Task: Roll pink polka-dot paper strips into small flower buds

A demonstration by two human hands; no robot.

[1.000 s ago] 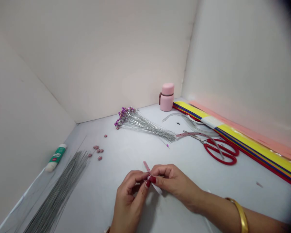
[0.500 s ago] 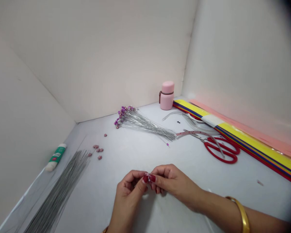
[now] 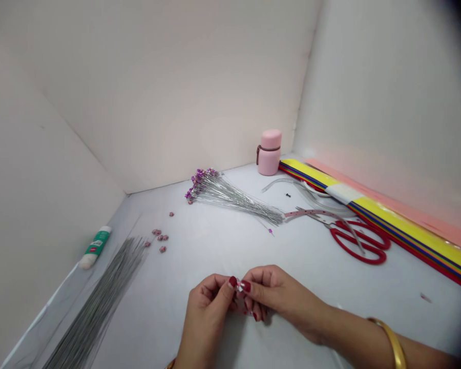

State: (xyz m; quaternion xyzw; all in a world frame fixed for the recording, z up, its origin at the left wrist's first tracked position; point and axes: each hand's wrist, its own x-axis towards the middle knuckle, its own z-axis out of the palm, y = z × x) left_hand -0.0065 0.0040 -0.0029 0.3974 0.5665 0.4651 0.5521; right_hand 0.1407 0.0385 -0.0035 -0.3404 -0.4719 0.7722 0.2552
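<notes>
My left hand (image 3: 211, 307) and my right hand (image 3: 272, 292) meet near the front of the table, both with thumb and fingertips pinched. Between them they hold a small shiny pinkish-white piece (image 3: 239, 287), too small and half covered to name. Below it, by the right fingers, some clear material with red specks (image 3: 248, 312) shows. Beyond the hands lies a bundle of silver wire stems (image 3: 242, 201) with purple flower-like tips (image 3: 200, 178). A single purple-tipped stem (image 3: 270, 231) rests close to it.
Bare grey wires (image 3: 96, 302), several small pink flower beads (image 3: 160, 238) and a green-white glue stick (image 3: 96, 247) lie left. At right are red-handled scissors (image 3: 359, 241), a clear tube (image 3: 284, 181), a dotted strip (image 3: 307, 212) and coloured sheets (image 3: 369, 205). A pink flask (image 3: 269, 152) stands behind.
My fingertips have shifted slightly on the small piece, and more of its pinkish surface shows. Red-specked clear material now appears below the right fingers. The whole view has swung a little left.
</notes>
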